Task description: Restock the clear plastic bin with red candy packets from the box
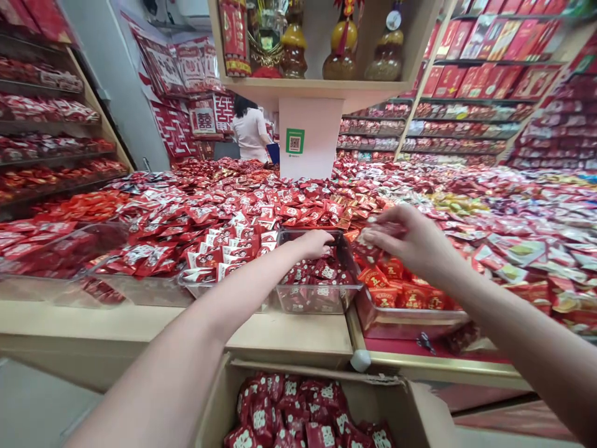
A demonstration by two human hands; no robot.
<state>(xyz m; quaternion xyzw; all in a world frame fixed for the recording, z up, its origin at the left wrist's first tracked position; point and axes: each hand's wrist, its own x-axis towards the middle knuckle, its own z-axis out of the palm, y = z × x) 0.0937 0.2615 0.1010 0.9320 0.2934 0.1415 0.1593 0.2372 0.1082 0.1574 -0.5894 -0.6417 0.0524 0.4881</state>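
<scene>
A cardboard box with a ragged rim lies nearest, cut off below; crinkled dark-red packets with pale print are heaped inside. Beyond it, on a smooth pale ledge, a clear, stiff plastic bin holds matching packets. The left hand reaches over this bin, fingers bent — whether they grip anything, one cannot tell. The right hand pinches a dark-red packet — its outline blurred — above shiny orange-red packets. Farther back, gourd-shaped bottles lose their tops to the upper edge, and mounded wrappers hide the lower body of a person in white.
</scene>
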